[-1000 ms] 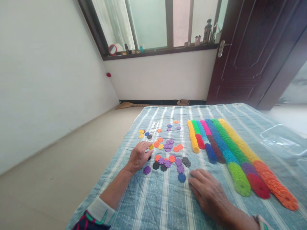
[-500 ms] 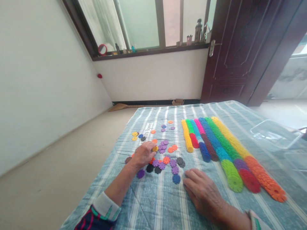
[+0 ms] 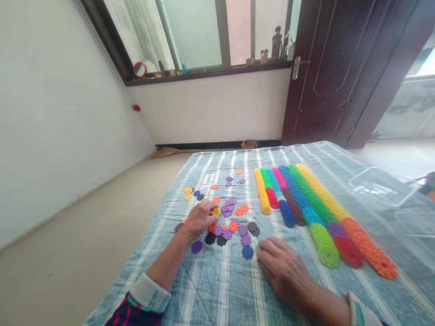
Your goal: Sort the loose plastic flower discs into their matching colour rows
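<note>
"My left fingers (image 3: 208,211) are bent, with the thumb a little apart, around a yellow disc (image 3: 216,211)."

"Have they got hold of it?"

"I can't tell. It shows between my fingertips and thumb, down by the striped cloth (image 3: 231,290) on the surface, but the grip itself is unclear."

"And the other hand?"

"My right fingers (image 3: 272,249) lie loosely open on the cloth, nothing visible in them. A blue disc (image 3: 248,252) sits just to their left."

"What's around the left ones?"

"Just to their right is a purple cluster (image 3: 228,208), then an orange pair (image 3: 242,210). Beyond them and leftward lie some yellow discs (image 3: 188,193). Closer to me than those fingertips are mixed orange, purple and black discs, with a single purple disc (image 3: 196,246) lower still."

"And those long colourful rows?"

"The rows of overlapping discs (image 3: 301,194) run side by side, beyond my right fingers and off to their right. Past the rows, further right, there's a clear plastic box (image 3: 384,188)."
</note>
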`<state>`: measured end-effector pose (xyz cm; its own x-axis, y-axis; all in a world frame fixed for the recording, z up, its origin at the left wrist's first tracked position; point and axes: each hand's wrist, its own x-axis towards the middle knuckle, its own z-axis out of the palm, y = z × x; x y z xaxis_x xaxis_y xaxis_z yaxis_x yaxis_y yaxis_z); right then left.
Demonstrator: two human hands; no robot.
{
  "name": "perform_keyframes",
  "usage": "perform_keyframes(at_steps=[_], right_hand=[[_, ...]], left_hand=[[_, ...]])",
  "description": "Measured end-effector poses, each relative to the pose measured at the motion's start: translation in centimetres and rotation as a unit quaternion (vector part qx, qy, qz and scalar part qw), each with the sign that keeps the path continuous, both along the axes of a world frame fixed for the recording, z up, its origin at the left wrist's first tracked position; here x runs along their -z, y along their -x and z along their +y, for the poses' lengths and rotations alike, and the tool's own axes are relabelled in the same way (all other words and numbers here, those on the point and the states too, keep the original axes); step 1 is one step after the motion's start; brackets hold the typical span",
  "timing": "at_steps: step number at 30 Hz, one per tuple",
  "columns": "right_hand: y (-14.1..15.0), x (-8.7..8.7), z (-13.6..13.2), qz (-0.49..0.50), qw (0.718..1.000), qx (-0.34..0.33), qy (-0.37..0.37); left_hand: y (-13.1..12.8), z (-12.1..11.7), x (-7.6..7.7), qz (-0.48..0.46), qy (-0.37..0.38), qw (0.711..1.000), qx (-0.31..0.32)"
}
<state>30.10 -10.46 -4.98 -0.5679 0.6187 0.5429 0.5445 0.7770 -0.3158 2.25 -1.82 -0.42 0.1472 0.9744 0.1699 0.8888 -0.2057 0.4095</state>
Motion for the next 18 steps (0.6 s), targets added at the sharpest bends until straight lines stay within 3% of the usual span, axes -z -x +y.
perform_keyframes(at_steps=[10, 18], right_hand=[[0.04, 0.14, 0.08, -0.001, 1.0, 0.005, -0.005], [0.04, -0.07, 0.16, -0.02, 1.0, 0.01, 0.002]], left_hand=[[0.15, -0.49, -0.04, -0.107, 0.045, 0.992, -0.043], [0.06, -0.69, -0.24, -0.091, 0.036, 0.995, -0.029]])
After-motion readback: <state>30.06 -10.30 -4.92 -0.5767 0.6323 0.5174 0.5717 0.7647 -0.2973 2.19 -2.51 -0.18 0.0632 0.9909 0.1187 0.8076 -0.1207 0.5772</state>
